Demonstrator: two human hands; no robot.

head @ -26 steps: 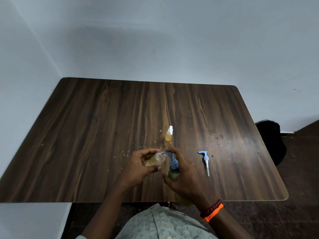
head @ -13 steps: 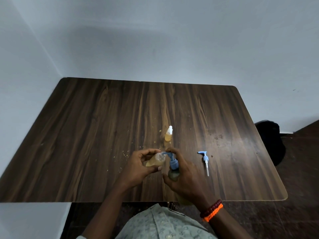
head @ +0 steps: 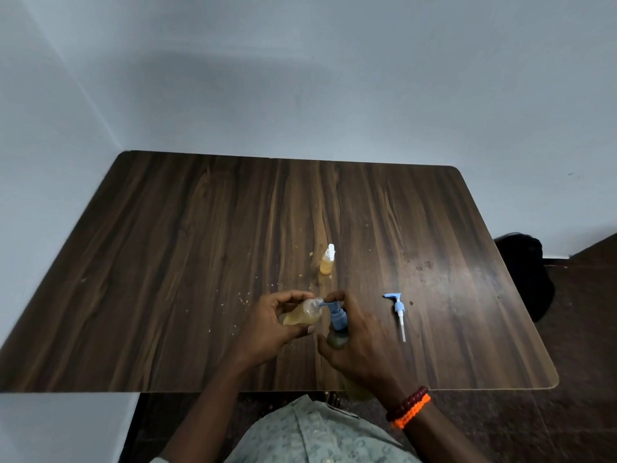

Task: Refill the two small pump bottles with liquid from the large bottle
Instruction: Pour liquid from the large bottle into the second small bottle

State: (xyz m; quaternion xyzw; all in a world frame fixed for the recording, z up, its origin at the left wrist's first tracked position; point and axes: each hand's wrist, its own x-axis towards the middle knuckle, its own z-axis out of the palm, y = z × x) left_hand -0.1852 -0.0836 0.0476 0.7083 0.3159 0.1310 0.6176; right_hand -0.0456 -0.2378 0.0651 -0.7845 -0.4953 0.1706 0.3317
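Note:
My left hand [head: 270,325] grips a small clear bottle [head: 302,314] with yellowish liquid, tilted with its open neck toward the right. My right hand [head: 359,345] holds the large bottle [head: 338,337] by its body, one finger on top of its blue pump head [head: 335,312]. The pump's nozzle points into the small bottle's mouth. A second small bottle [head: 327,261], yellow-filled with a white pump top, stands upright on the table beyond the hands. A loose blue pump with a white tube [head: 399,312] lies to the right of my right hand.
The dark wooden table [head: 167,262] carries small crumbs or drips around the hands. A black bag [head: 527,272] sits on the floor past the table's right edge. Grey walls close in at the far and left sides.

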